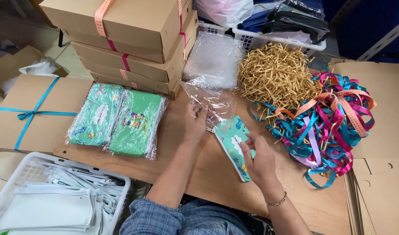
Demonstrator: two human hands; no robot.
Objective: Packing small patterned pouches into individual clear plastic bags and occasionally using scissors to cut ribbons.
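My left hand [194, 123] pinches the open end of a clear plastic bag [210, 103] that lies on the wooden table [217, 178]. My right hand [259, 159] holds a mint-green patterned zip pouch [233, 141], whose upper end points toward the mouth of the bag. Both hands are close together near the middle of the table. Two more green pouches wrapped in clear plastic [116, 119] lie side by side to the left.
A stack of ribbon-tied cardboard boxes [130, 39] stands at the back left, a flat box with a blue ribbon [30, 111] at the left. Clear bags [213, 58], tan paper shreds [275, 76] and tangled coloured ribbons [330, 126] lie right. A white basket of white pouches [56, 200] sits near left.
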